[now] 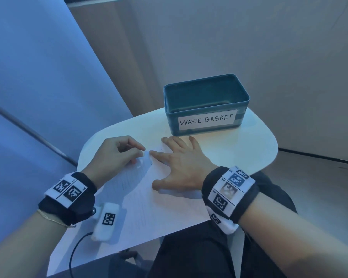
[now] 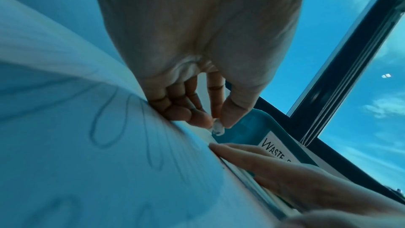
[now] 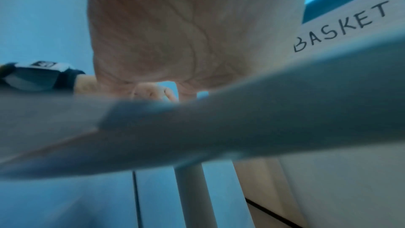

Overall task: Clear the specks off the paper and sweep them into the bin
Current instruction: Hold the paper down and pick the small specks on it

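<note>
Paper [image 1: 159, 201], a lined sheet with looping pencil scrawl, lies on the small white table [image 1: 255, 149] with its near left corner hanging over the edge. The left hand [image 1: 113, 157] pinches a small white eraser [image 2: 218, 128] between thumb and curled fingers, its tip on the sheet's far part. The right hand [image 1: 181, 165] lies flat just beside it, fingers straight and spread, pressing the sheet down. Just beyond the right fingertips stands a teal bin [image 1: 206, 103] labelled "WASTE BASKET", at the table's far side.
</note>
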